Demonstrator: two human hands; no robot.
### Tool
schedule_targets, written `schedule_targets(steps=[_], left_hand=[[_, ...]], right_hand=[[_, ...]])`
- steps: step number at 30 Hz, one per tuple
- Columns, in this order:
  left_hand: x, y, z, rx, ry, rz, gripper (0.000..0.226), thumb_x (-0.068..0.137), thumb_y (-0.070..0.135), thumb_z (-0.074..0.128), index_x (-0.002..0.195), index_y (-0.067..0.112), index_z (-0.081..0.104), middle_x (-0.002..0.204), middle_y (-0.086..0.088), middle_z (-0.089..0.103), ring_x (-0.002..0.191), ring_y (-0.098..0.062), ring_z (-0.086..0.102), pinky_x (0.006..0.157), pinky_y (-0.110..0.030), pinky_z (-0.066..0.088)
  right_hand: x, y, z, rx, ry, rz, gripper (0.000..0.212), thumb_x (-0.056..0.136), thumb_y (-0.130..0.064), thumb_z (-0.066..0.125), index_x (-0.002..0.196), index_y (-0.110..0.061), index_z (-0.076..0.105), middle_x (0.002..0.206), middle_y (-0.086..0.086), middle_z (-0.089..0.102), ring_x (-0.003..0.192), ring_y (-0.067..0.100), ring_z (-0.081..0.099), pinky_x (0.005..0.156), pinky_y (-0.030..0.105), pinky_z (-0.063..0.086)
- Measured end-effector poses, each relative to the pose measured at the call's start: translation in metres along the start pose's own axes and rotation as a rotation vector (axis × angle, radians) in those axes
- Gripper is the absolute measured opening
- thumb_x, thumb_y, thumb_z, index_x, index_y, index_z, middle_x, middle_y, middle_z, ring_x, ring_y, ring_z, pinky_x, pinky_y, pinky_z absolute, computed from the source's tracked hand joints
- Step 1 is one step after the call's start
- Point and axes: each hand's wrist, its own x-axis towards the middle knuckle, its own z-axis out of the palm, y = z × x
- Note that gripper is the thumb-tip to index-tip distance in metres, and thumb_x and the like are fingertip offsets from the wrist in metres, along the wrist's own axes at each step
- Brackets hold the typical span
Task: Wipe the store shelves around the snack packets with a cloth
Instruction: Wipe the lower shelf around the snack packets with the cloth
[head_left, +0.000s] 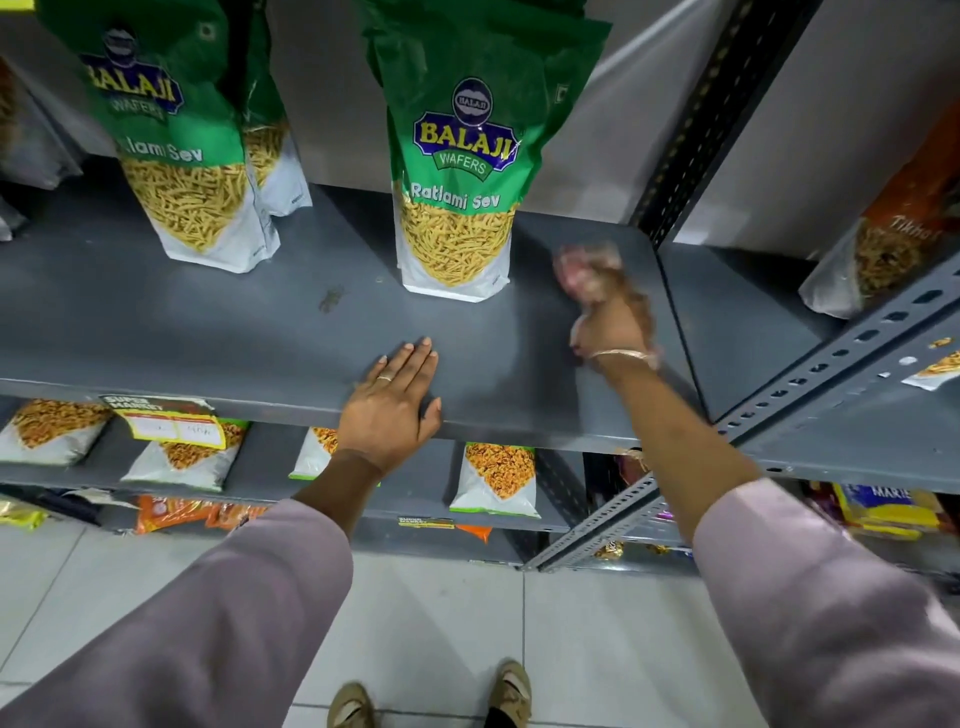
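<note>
A grey metal shelf (208, 322) runs across the view at chest height. Two green Ratlami Sev packets stand on it, one at the centre (457, 171) and one at the left (176, 150). My right hand (613, 317) is blurred with motion on the shelf just right of the centre packet, shut on a small pinkish cloth (574, 273). My left hand (395, 400) lies flat and open on the shelf's front edge, palm down, holding nothing. A dark smudge (331, 300) marks the shelf left of the centre packet.
A perforated upright post (691, 119) bounds the shelf at the right, with another shelf bay and an orange packet (893, 228) beyond. Lower shelves hold several snack packets (498, 480) and a yellow price tag (171, 423). Tiled floor and my feet lie below.
</note>
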Motion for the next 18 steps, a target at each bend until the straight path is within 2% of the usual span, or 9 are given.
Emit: schedule_targets(steps=[2,3,5,9,11,12,14,16,18], left_hand=[[-0.001,0.000,-0.001,-0.018,-0.003,0.006,0.058,0.081,0.032,0.035,0.121,0.000,0.060,0.130,-0.015,0.057,0.115,-0.030,0.058,0.100,-0.035,0.026],[-0.001,0.000,-0.002,-0.025,-0.004,0.007,0.058,0.080,0.032,0.036,0.121,0.000,0.061,0.129,-0.015,0.057,0.115,-0.030,0.058,0.100,-0.035,0.026],[0.000,-0.001,-0.002,-0.028,-0.004,0.003,0.058,0.081,0.032,0.035,0.121,0.000,0.061,0.129,-0.015,0.058,0.115,-0.030,0.058,0.100,-0.035,0.028],[0.001,0.000,-0.004,-0.036,-0.036,-0.004,0.059,0.082,0.034,0.033,0.123,0.002,0.060,0.131,-0.013,0.057,0.117,-0.028,0.057,0.098,-0.038,0.042],[0.002,0.000,-0.004,-0.044,-0.043,-0.004,0.059,0.082,0.034,0.032,0.123,0.002,0.059,0.131,-0.013,0.057,0.117,-0.028,0.056,0.097,-0.040,0.043],[0.003,-0.001,-0.003,-0.043,-0.043,-0.003,0.059,0.082,0.034,0.032,0.123,0.002,0.059,0.131,-0.013,0.057,0.117,-0.028,0.056,0.097,-0.040,0.043],[0.004,-0.002,-0.003,-0.035,-0.034,0.000,0.059,0.082,0.034,0.033,0.122,0.002,0.060,0.130,-0.013,0.058,0.117,-0.027,0.057,0.097,-0.038,0.043],[0.005,-0.003,-0.003,-0.042,-0.029,0.000,0.058,0.081,0.034,0.034,0.121,0.002,0.061,0.129,-0.012,0.059,0.116,-0.026,0.058,0.097,-0.037,0.043],[0.005,-0.003,-0.003,-0.043,-0.021,-0.002,0.058,0.080,0.035,0.035,0.120,0.003,0.062,0.128,-0.012,0.059,0.115,-0.026,0.058,0.095,-0.040,0.045]], right_hand=[[-0.025,-0.027,0.035,-0.143,-0.156,-0.142,0.053,0.094,-0.023,0.046,0.145,-0.031,0.034,0.155,-0.001,0.031,0.139,0.029,0.034,0.111,0.047,0.033],[-0.033,-0.037,0.044,-0.222,-0.162,-0.146,0.056,0.095,-0.025,0.044,0.148,-0.032,0.027,0.159,-0.002,0.023,0.142,0.031,0.026,0.112,0.051,0.028],[-0.026,-0.035,0.049,-0.288,-0.132,-0.063,0.061,0.096,-0.026,0.042,0.151,-0.030,0.018,0.161,0.001,0.016,0.144,0.034,0.021,0.113,0.055,0.022],[0.000,-0.015,0.026,-0.289,-0.147,0.149,0.062,0.098,-0.019,0.039,0.153,-0.011,0.013,0.160,0.018,0.015,0.148,0.035,0.014,0.122,0.045,0.011],[-0.002,-0.023,0.026,-0.269,-0.189,0.124,0.057,0.100,-0.015,0.035,0.152,-0.008,0.015,0.157,0.020,0.024,0.146,0.036,0.023,0.119,0.044,0.019],[-0.002,-0.025,0.029,-0.256,-0.169,0.047,0.056,0.100,-0.016,0.035,0.153,-0.011,0.016,0.157,0.018,0.025,0.145,0.036,0.025,0.118,0.046,0.021],[-0.001,-0.026,0.032,-0.198,-0.123,-0.124,0.057,0.099,-0.024,0.037,0.153,-0.025,0.017,0.162,0.006,0.015,0.148,0.034,0.016,0.118,0.051,0.017],[0.010,-0.018,0.023,-0.137,-0.084,-0.055,0.059,0.095,-0.024,0.042,0.150,-0.032,0.022,0.161,0.002,0.019,0.146,0.032,0.022,0.116,0.049,0.024],[0.017,-0.011,0.015,-0.108,-0.022,0.084,0.057,0.088,-0.020,0.041,0.144,-0.026,0.031,0.153,0.010,0.032,0.139,0.034,0.033,0.112,0.040,0.035]])
